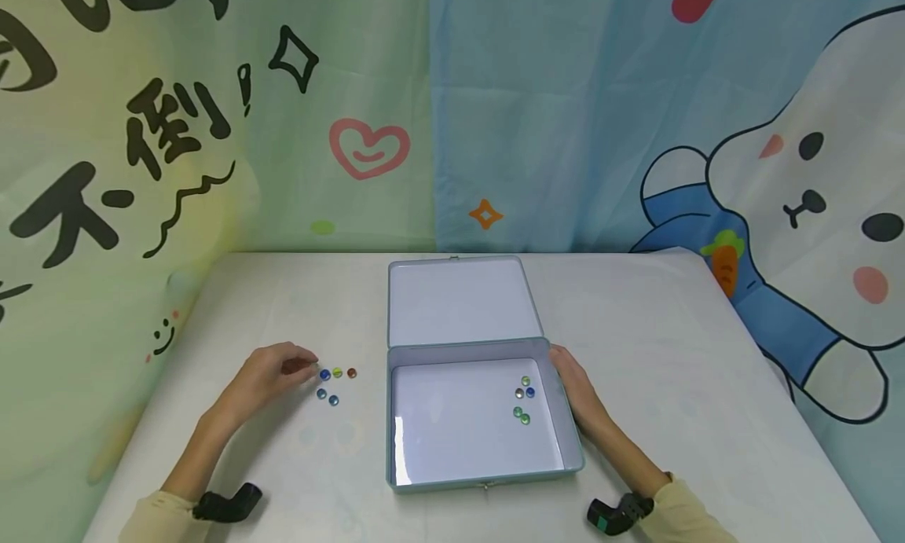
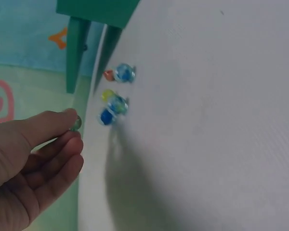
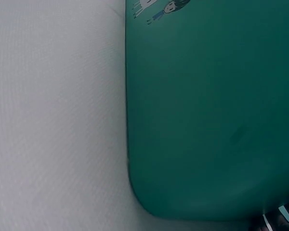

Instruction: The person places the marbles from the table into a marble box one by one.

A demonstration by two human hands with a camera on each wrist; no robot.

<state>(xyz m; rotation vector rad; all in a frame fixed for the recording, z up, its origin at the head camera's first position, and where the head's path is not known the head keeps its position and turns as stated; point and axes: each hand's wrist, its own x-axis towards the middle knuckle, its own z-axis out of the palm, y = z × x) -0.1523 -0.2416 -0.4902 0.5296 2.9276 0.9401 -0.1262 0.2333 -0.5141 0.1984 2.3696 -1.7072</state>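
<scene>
Between thumb and fingertips, my left hand point(image 1: 272, 376) pinches a small greenish glass marble point(image 2: 76, 123), held above the table. Just right of that hand lie several loose marbles: a dark blue marble point(image 1: 325, 375), a yellow-green marble point(image 1: 337, 372), a reddish-brown marble point(image 1: 352, 373) and two paler blue ones. My right hand point(image 1: 581, 390) rests along the outer right wall of a green metal box point(image 1: 488, 484), its fingertips partly hidden by the wall. In the right wrist view only the box's green outside point(image 3: 207, 120) shows, without the hand.
The box's lid point(image 1: 463, 301) is folded back, away from me. Inside, toward the right, lie several marbles, including a blue marble point(image 1: 530, 392) and a green marble point(image 1: 525, 419). A white cloth covers the table point(image 1: 672, 331); a printed curtain point(image 1: 509, 119) hangs behind.
</scene>
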